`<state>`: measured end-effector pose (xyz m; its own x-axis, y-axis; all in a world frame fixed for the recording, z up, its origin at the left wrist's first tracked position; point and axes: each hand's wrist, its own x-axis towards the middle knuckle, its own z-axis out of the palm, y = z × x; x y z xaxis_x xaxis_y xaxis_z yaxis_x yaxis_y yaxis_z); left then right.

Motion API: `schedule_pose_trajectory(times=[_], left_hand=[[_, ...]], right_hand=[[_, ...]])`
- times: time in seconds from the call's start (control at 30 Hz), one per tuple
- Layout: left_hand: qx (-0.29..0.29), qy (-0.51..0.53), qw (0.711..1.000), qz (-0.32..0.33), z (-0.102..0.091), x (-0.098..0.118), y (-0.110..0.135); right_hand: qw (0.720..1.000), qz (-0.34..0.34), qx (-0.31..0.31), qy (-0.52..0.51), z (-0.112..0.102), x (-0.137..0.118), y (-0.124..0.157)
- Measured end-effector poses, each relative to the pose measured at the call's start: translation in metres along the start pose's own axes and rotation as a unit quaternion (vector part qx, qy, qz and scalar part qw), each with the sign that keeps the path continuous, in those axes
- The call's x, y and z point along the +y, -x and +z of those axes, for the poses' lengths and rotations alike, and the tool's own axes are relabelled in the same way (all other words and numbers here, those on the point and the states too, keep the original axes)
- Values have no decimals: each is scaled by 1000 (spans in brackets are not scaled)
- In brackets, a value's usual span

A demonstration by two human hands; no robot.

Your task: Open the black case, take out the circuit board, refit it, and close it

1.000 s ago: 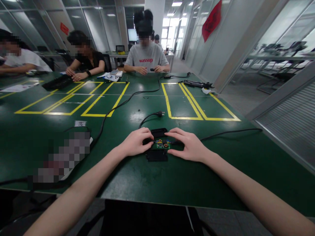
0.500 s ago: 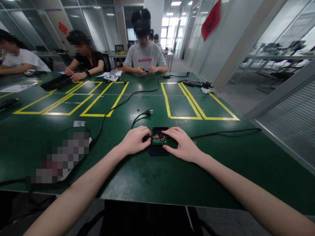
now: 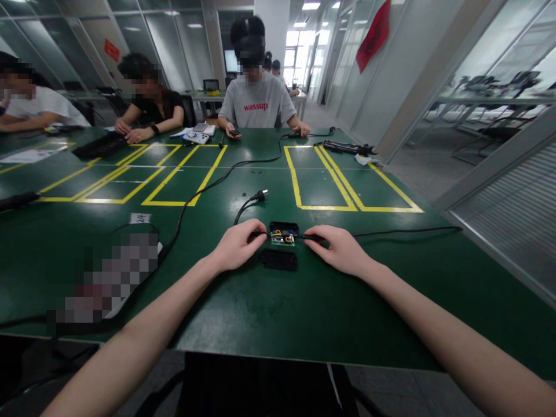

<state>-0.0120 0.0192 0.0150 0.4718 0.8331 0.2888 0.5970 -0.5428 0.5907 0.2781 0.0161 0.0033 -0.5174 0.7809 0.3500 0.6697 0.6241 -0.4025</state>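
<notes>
A small green circuit board (image 3: 282, 236) with coloured parts sits in a black case half (image 3: 284, 227) on the green table (image 3: 269, 313). Another black case half (image 3: 279, 259) lies just in front of it, apart from the board. My left hand (image 3: 238, 246) is closed in a pinch on the black cable (image 3: 244, 208) at the board's left end. My right hand (image 3: 341, 249) pinches the black cable (image 3: 403, 232) at the board's right end. The left cable ends in a plug (image 3: 261, 195).
Yellow tape rectangles (image 3: 347, 185) mark the table beyond the board. A long black cord (image 3: 204, 188) crosses the table. A white label (image 3: 141, 218) lies at left. Three people sit along the far side; one in a grey shirt (image 3: 257, 104) is opposite me.
My hands have drawn back from over the case to the cable ends. The board and upper case half now sit farther from the front case half. The person opposite has spread both hands apart.
</notes>
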Motion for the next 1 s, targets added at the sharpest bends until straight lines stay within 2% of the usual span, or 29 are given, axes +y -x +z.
schedule_pose_trajectory(times=[0.13,0.27,0.4,0.6,0.77,1.0], left_hand=[[-39,76,996,4,-7,4,5],[-71,79,994,12,-9,3,10],[-82,56,995,14,-5,0,13],[-60,25,997,35,0,-1,12],[-44,-7,997,69,-1,-3,12],[-59,-20,994,90,-3,-4,13]], right_hand=[[997,-76,-23,-12,-5,-3,4],[991,-122,-59,-10,-4,-15,7],[990,-102,-98,6,-2,-16,6],[994,-61,-83,35,-3,-10,3],[995,-73,-64,21,-1,-9,1],[994,-79,-77,1,0,-7,1]])
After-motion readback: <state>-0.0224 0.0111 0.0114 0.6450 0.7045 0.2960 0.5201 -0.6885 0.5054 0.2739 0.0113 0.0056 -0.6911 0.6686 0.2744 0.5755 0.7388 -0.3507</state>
